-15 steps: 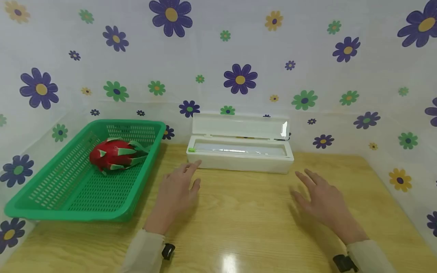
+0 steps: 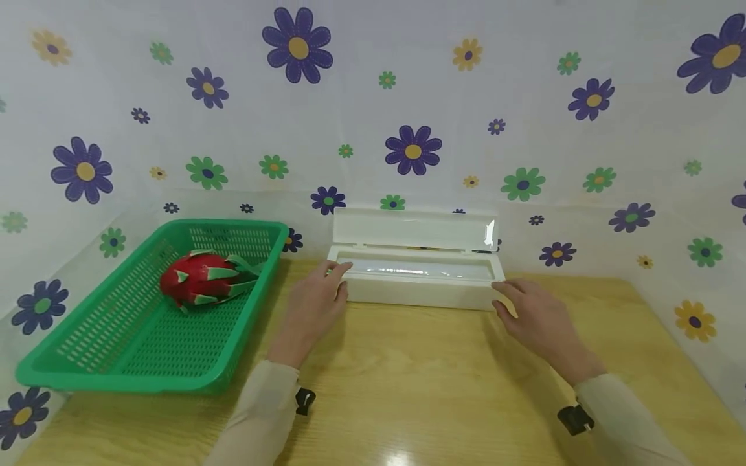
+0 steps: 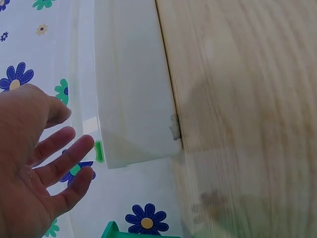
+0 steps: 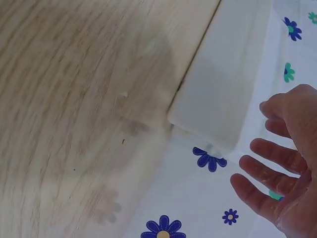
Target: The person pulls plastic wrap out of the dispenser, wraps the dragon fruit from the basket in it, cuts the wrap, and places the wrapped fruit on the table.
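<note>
Both sleeves [image 2: 256,414] are pale cream, each with a black strap [image 2: 576,420].

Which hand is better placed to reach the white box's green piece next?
Probably the left hand: the left wrist view shows its fingers near the green piece. The right hand is by the opposite end of the white box.

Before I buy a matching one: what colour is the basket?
Green basket, clearest in the head view.
</note>
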`<action>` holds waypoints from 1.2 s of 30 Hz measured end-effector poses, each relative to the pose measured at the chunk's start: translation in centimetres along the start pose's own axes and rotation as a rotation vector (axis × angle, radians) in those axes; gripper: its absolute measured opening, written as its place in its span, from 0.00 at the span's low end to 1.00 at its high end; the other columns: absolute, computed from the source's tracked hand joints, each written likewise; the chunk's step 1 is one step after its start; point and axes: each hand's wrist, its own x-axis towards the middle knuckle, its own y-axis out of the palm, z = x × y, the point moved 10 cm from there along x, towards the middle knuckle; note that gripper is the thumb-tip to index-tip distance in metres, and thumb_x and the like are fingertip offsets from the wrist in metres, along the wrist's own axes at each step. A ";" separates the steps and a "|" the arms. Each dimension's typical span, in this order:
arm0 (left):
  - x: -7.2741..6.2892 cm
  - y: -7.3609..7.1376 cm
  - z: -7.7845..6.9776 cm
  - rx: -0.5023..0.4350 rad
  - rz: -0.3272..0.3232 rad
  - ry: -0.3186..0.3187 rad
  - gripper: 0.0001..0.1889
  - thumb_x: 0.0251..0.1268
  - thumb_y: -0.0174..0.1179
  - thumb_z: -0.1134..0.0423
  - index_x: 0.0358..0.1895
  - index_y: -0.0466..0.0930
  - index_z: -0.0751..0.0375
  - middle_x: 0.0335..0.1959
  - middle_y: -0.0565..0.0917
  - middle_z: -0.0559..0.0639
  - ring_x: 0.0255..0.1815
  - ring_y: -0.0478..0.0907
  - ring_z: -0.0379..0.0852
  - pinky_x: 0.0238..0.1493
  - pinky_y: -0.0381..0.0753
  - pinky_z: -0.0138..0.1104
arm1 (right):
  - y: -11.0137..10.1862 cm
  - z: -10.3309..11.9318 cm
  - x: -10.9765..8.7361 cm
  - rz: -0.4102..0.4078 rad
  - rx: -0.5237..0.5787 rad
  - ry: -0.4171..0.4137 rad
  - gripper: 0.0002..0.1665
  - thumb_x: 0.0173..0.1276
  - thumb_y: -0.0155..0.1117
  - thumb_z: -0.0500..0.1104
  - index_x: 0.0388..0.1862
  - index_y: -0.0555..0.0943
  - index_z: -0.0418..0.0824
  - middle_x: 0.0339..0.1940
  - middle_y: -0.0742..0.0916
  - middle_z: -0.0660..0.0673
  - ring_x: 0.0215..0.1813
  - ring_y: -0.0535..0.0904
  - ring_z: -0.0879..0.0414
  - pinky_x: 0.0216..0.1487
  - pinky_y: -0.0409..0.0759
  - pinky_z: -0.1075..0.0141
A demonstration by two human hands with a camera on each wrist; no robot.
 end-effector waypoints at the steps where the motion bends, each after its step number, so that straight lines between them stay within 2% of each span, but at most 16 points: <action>1: 0.1 0.3 0.0 -0.003 0.008 -0.005 0.19 0.71 0.62 0.67 0.63 0.82 0.60 0.48 0.85 0.58 0.23 0.73 0.45 0.26 0.77 0.34 | 0.2 0.0 0.0 -0.001 -0.001 -0.005 0.19 0.65 0.72 0.38 0.55 0.85 0.36 0.47 0.90 0.37 0.45 0.87 0.41 0.40 0.87 0.49; 7: 1.0 1.6 0.2 -0.004 0.041 -0.006 0.18 0.72 0.61 0.66 0.63 0.81 0.58 0.51 0.84 0.58 0.17 0.66 0.43 0.21 0.69 0.33 | 0.9 -0.5 0.6 -0.049 0.019 -0.042 0.19 0.63 0.72 0.34 0.54 0.85 0.34 0.42 0.89 0.38 0.38 0.85 0.45 0.30 0.84 0.55; 11: 1.8 2.1 0.6 0.002 0.031 0.003 0.17 0.72 0.62 0.65 0.62 0.82 0.58 0.51 0.84 0.58 0.16 0.66 0.42 0.20 0.68 0.33 | 1.3 -1.1 1.5 -0.001 0.031 -0.027 0.19 0.66 0.71 0.35 0.56 0.85 0.34 0.44 0.88 0.37 0.42 0.85 0.43 0.35 0.86 0.54; 15: 2.0 2.4 1.0 0.015 0.059 -0.010 0.15 0.73 0.62 0.64 0.60 0.84 0.57 0.50 0.84 0.57 0.19 0.69 0.43 0.22 0.71 0.32 | 1.9 -1.4 2.4 0.062 0.038 -0.017 0.19 0.68 0.69 0.37 0.58 0.84 0.35 0.47 0.88 0.36 0.46 0.84 0.42 0.41 0.87 0.51; 23: 2.1 2.9 1.4 -0.017 0.081 -0.041 0.09 0.74 0.62 0.63 0.51 0.88 0.58 0.45 0.85 0.56 0.27 0.79 0.47 0.29 0.80 0.37 | 2.7 -1.8 3.3 0.148 0.039 0.006 0.19 0.71 0.67 0.39 0.59 0.84 0.35 0.45 0.86 0.36 0.43 0.82 0.44 0.36 0.85 0.54; 27: 2.3 3.2 1.7 -0.035 0.099 -0.070 0.09 0.74 0.61 0.63 0.50 0.87 0.58 0.43 0.84 0.56 0.26 0.77 0.46 0.27 0.77 0.35 | 3.0 -2.0 3.6 0.173 0.038 0.007 0.17 0.71 0.67 0.38 0.56 0.86 0.34 0.43 0.86 0.36 0.41 0.82 0.45 0.36 0.84 0.55; 32: 2.7 3.5 2.0 -0.061 0.123 -0.099 0.07 0.75 0.61 0.62 0.48 0.87 0.58 0.41 0.82 0.55 0.24 0.75 0.44 0.25 0.75 0.33 | 3.3 -2.4 4.0 0.190 0.063 0.010 0.12 0.70 0.67 0.36 0.49 0.88 0.33 0.40 0.87 0.37 0.40 0.82 0.46 0.41 0.85 0.53; 36: 3.1 3.6 2.2 -0.054 0.131 -0.116 0.07 0.76 0.60 0.62 0.48 0.85 0.58 0.40 0.81 0.54 0.24 0.73 0.45 0.25 0.74 0.33 | 3.4 -2.6 4.4 0.201 0.088 0.026 0.09 0.71 0.66 0.35 0.46 0.88 0.33 0.40 0.87 0.38 0.41 0.82 0.46 0.42 0.84 0.53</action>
